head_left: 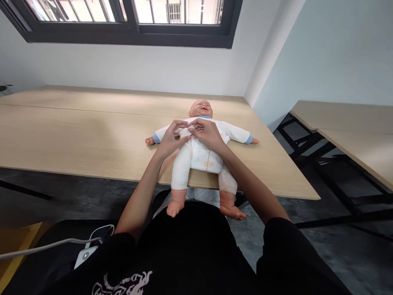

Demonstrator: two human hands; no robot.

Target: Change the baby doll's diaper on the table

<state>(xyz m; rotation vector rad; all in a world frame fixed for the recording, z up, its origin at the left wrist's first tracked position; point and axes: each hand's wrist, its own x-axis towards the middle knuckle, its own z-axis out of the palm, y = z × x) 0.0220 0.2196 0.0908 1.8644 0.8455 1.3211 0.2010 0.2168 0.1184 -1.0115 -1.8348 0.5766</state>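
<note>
Diaper [205, 159] is on the doll [183, 168]'s hips, and the doll's on its back on the table [76, 137], head at 12, feet poking past the edge around 6. Both hands are up at the diaper's waist, its 11 o'clock corner: left hand [170, 141] curved like a C, right hand [209, 133] curled in. Honestly can't tell if either's pinching fabric. Window [133, 32] at 11, another table [359, 119] at 3.

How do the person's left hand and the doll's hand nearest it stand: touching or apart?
Apart. The head view shows a blue cuff and white sleeve between the left hand and the nearer doll hand.
</note>
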